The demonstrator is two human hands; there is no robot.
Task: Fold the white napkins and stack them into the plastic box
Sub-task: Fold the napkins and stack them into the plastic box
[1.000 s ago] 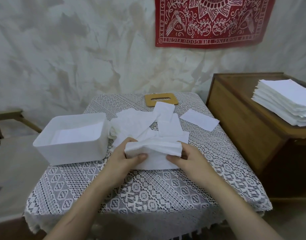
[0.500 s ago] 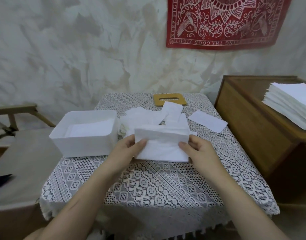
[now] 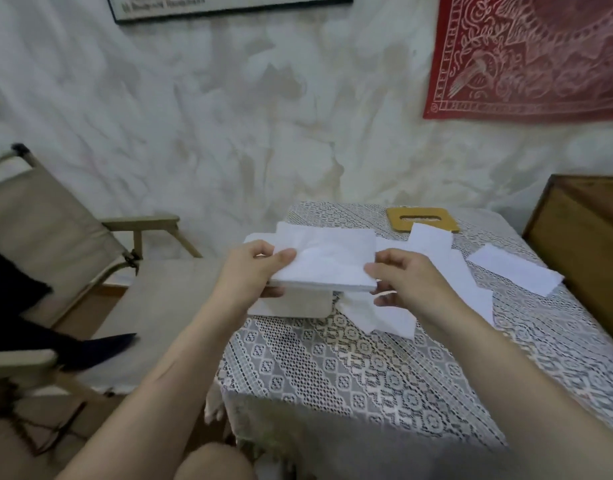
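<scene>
I hold a folded white napkin (image 3: 327, 263) flat in the air, directly over the white plastic box (image 3: 298, 304). My left hand (image 3: 251, 271) pinches its left edge and my right hand (image 3: 407, 280) grips its right edge. The napkin hides most of the box; only the near wall and a far corner show. Several loose white napkins (image 3: 447, 268) lie on the lace tablecloth to the right of the box, partly behind my right hand.
A yellow wooden lid with a slot (image 3: 421, 219) lies at the table's far side. One napkin (image 3: 514, 273) lies apart near a wooden cabinet (image 3: 582, 237) on the right. A beige folding chair (image 3: 66, 258) stands left of the table. My knee (image 3: 211, 462) shows below.
Both hands have carried the folded napkin left from the table's middle to above the box. The view has swung left, so the chair shows and the napkin stack on the cabinet is out of sight.
</scene>
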